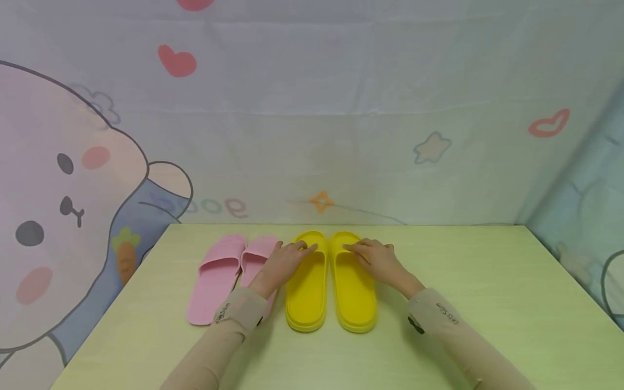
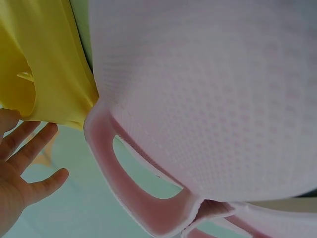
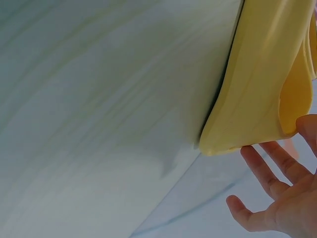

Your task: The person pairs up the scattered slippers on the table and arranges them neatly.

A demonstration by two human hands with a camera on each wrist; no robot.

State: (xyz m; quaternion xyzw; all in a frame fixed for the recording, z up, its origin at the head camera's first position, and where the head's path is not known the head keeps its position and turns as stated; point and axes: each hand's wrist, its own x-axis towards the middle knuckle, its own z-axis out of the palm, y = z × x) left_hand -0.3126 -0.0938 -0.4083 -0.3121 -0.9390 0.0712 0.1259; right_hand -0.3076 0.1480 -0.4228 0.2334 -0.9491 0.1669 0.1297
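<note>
A pair of yellow slippers lies side by side on the table, toes toward the back wall. My left hand (image 1: 284,262) is at the strap of the left yellow slipper (image 1: 306,295); its thumb and fingertips pinch the strap from two sides. At the right yellow slipper (image 1: 356,295), my right hand (image 1: 382,262) pinches the strap the same way. In the right wrist view, the thumb is by the strap opening of the yellow slipper (image 3: 257,84), and the other fingers (image 3: 262,171) are spread, some touching its toe end. Both soles appear flat on the table.
Left of the yellow pair stand two pink slippers (image 1: 214,292), close together; my left forearm partly covers the nearer one. The pale yellow-green table (image 1: 487,303) ends at a printed cloth backdrop (image 1: 312,135) with a cartoon bear at left.
</note>
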